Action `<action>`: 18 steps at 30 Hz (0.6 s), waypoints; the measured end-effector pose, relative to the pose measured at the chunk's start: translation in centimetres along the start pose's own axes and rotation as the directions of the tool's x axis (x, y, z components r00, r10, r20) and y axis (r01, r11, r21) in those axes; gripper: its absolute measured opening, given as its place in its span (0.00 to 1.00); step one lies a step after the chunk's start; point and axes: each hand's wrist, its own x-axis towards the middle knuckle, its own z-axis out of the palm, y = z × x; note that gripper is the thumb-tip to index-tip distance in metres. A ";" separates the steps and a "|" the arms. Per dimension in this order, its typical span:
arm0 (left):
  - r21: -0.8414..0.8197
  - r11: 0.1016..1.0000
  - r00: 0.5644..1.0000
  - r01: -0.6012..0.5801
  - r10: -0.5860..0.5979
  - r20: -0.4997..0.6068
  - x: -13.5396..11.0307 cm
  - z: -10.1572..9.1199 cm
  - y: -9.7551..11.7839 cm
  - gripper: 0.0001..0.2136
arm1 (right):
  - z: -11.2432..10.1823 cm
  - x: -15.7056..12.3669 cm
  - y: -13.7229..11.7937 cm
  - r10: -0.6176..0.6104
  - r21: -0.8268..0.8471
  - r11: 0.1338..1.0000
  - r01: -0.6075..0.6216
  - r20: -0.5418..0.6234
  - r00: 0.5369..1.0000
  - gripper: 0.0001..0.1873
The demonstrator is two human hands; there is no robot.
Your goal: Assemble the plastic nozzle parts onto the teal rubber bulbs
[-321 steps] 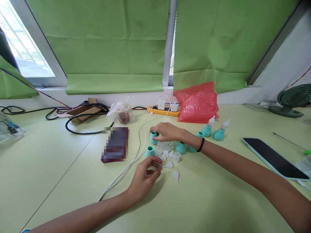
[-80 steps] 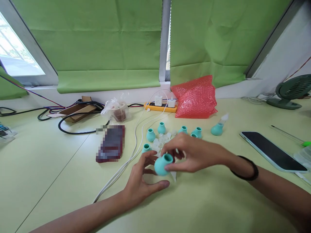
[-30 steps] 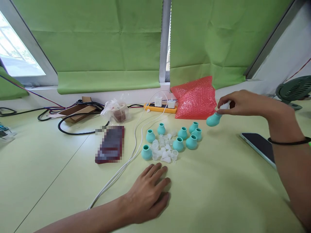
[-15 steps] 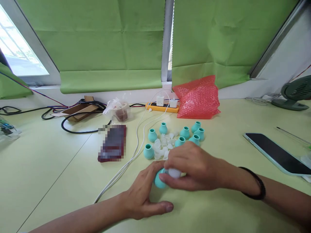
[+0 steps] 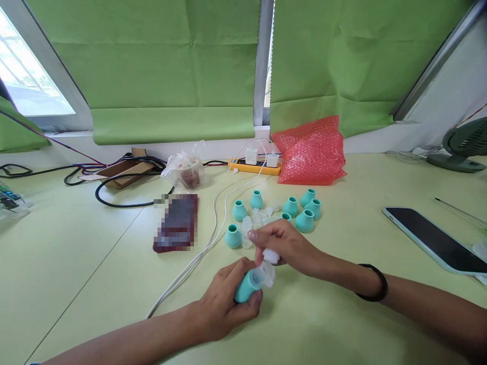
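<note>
My left hand (image 5: 228, 299) is closed around a teal rubber bulb (image 5: 246, 285) with a clear collar at its mouth, held low over the table. My right hand (image 5: 281, 243) pinches a small white cap (image 5: 271, 256) just above that collar. Behind the hands stand several loose teal bulbs (image 5: 304, 221) around a heap of small clear and white plastic tips (image 5: 255, 221).
A white cable (image 5: 198, 258) runs from the orange power strip (image 5: 254, 166) past my left hand. A red wallet (image 5: 175, 223), red bubble wrap (image 5: 310, 152), a phone (image 5: 433, 239), a small fan (image 5: 458, 147), black cables and a cardboard box (image 5: 122, 175) lie around.
My right hand fetched the capped bulb from the right and brought it to my left hand. The left hand now grips the bulb, and the right has drawn the white cap off it.
</note>
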 end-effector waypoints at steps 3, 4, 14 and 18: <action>-0.120 0.987 0.991 0.104 -0.092 0.101 0.2 -0.3 0.4 0.11 | -0.3 0.4 -0.1 0.091 0.107 0.991 -0.084 -0.070 0.993 0.23; -0.164 0.971 0.981 0.175 -0.158 0.112 0.3 -0.4 0.4 0.12 | -0.6 0.4 -0.2 0.036 0.042 0.999 -0.030 -0.142 0.989 0.23; -0.648 0.525 0.815 0.552 -0.506 0.284 1.7 -0.4 0.6 0.12 | -4.8 2.0 1.5 -0.448 -0.858 0.511 -0.056 -0.322 0.834 0.19; -0.768 0.317 0.766 0.556 -0.554 0.326 1.9 -0.3 0.6 0.10 | -4.8 2.2 2.0 -0.474 -0.884 0.466 -0.030 -0.279 0.835 0.17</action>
